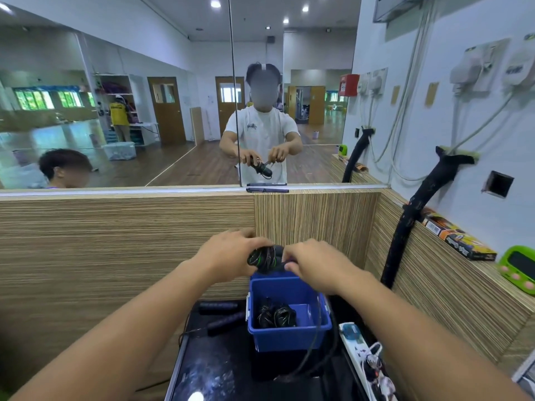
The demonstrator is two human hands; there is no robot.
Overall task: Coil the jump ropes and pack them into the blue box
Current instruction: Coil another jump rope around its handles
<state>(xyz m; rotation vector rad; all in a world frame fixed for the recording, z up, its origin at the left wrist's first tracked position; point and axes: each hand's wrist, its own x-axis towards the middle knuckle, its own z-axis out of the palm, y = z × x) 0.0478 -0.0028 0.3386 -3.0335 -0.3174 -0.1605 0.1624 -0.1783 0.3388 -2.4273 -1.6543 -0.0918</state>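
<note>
My left hand [231, 253] grips a coiled black jump rope with green marks [265, 259], held in the air just above the far rim of the blue box [286, 338]. My right hand [314, 266] pinches the same rope at its right side. Its loose cord hangs down past the box's right wall. Inside the box lies a coiled black rope [275, 315]. Another jump rope with dark padded handles [223, 315] lies uncoiled on the black surface left of the box.
A wood-grain partition wall stands close behind and to the right. A white power strip [366, 354] lies right of the box. A thick black hose [405, 227] hangs down the right wall. A green timer [518, 269] and an orange carton [456, 238] sit on the ledge. A mirror is above.
</note>
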